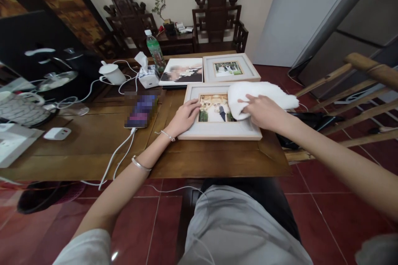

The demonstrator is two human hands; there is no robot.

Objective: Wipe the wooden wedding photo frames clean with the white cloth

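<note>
A light-wood picture frame [219,132] with a wedding photo lies flat near the table's front edge. Across its left side rests my left hand [184,118], fingers stretched over the rim onto the pale mat. My right hand [259,109] is closed on a white cloth [264,93], which covers the frame's upper right part and hangs past its right side. Some of my right fingers are hidden in the cloth's folds. Just behind lie a second framed photo [209,68] and, left of it, a white-bordered picture [183,61].
On the wooden table [186,161] stand a green-labelled bottle [154,49], a tissue box [149,76], a lidded white cup [112,73] and a patterned kettle [21,107]. A phone [141,111] lies left, its white cable trailing over the front edge. A wooden chair [329,76] stands at right.
</note>
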